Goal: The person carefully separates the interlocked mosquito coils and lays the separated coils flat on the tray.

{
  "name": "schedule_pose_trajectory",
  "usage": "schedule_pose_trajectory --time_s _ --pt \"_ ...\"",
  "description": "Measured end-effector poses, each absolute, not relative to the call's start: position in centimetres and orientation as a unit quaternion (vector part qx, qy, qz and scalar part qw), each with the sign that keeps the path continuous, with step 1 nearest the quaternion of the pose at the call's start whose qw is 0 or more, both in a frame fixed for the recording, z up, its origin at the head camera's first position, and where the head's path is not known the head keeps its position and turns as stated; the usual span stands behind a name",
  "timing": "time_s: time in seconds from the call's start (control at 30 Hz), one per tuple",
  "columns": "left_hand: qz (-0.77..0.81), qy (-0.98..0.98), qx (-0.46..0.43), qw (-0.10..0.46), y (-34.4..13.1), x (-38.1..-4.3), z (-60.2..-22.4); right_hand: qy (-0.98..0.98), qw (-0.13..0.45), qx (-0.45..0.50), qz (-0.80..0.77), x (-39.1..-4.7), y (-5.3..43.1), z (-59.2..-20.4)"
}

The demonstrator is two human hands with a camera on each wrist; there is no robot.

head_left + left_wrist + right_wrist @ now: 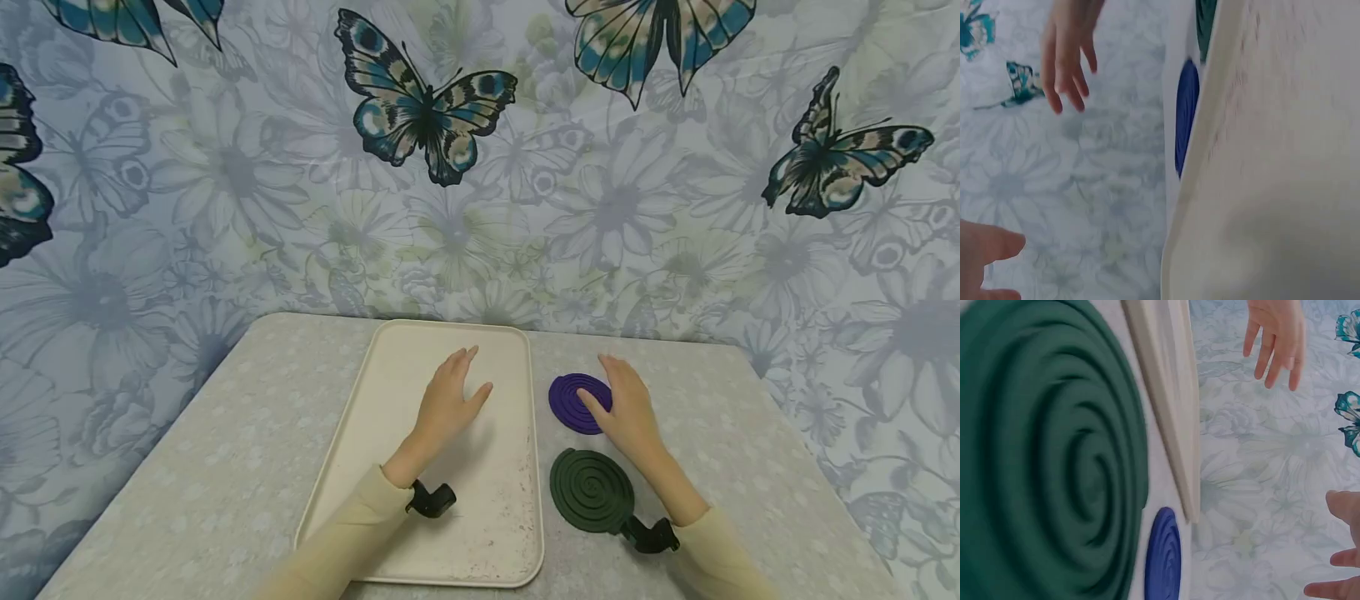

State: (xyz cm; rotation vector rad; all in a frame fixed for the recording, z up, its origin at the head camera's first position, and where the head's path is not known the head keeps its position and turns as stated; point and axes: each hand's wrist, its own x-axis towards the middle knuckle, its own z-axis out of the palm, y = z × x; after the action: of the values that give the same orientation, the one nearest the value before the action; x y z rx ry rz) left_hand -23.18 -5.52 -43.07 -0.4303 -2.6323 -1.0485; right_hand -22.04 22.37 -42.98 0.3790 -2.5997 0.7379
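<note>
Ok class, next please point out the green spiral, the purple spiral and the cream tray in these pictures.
Green spiral point(1090, 484), right wrist view: the middle of its coils.
Purple spiral point(567, 404), head view: its coiled upper face.
Cream tray point(497, 471), head view: a bare part of its floor.

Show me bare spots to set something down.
The table is bare left of the tray and right of the right hand. The tray, beneath the left hand, shows only dark specks. Crowded: just right of the tray, by the purple coil and green coil.
</note>
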Motion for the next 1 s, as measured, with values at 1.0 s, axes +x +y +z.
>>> schedule_pose_trajectory --time_s 1.0 --pt "-0.542 -0.806 -0.182 -0.15 3.5 -14.5 -45.6 -0.907 0.088 0.028 0.412 -15.1 26.3 -48.6"
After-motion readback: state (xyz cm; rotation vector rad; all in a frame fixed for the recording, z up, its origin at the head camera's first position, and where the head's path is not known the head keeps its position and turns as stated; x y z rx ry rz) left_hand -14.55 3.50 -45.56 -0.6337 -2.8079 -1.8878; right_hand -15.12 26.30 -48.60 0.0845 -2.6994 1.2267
